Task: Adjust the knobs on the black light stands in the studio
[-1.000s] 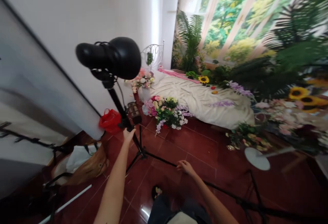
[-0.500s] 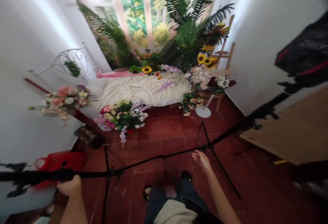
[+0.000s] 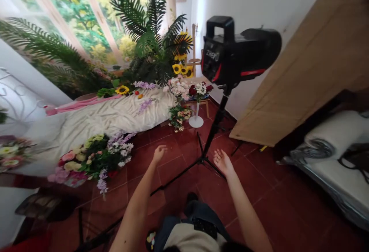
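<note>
In front of me a black light stand [image 3: 213,131] rises from spread tripod legs and bears a black studio light [image 3: 227,58] with a handle and red trim. My right hand [image 3: 223,162] is beside the lower pole, palm turned up and fingers apart, holding nothing. To the left of the pole my left hand [image 3: 159,154] hangs over the floor, its fingers loosely stretched and nothing in them. A second stand's dark legs [image 3: 99,236] show at the lower left, partly cut off by the frame.
A bed draped in cream cloth [image 3: 115,113] lies ahead, with a flower bunch [image 3: 95,156] before it. A palm plant [image 3: 147,33] stands behind. White flower stand [image 3: 196,121], tan board [image 3: 276,79] and wrapped rolls [image 3: 331,140] are to the right. Red tiles [image 3: 248,190] cover the floor.
My view has swung right, bringing the studio light fully into sight. My left hand has let go of the left stand's pole and come across toward the right stand. My right hand remains near it.
</note>
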